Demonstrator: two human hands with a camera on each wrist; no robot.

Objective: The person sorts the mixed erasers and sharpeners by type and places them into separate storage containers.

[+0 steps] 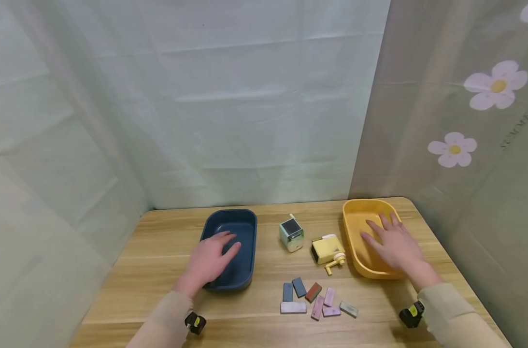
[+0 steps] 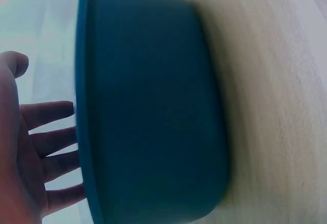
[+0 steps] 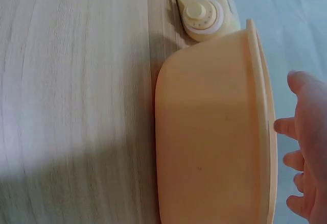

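Observation:
My left hand [image 1: 208, 258] is spread above a dark blue plastic bin [image 1: 250, 251], its fingers reaching over the opening. In the left wrist view those fingers [image 2: 56, 140] show just past the bin's rim, and nothing is in them. Over a yellow-orange bin [image 1: 355, 249] on the right hovers my right hand [image 1: 396, 244], fingers apart and holding nothing. The right wrist view puts its fingertips [image 3: 285, 127] close above that bin's rim. Both bins stand upright, and no contents show in their visible parts.
Between the bins stand a pale green crank pencil sharpener [image 1: 292, 235] and a yellow one [image 1: 327, 249] lying with its crank forward. Nearer me lie several small flat blocks, including a blue one [image 1: 287, 292], a red-brown one [image 1: 313, 292] and a grey one [image 1: 349, 309]. Curtains hang behind the wooden table [image 1: 159, 256].

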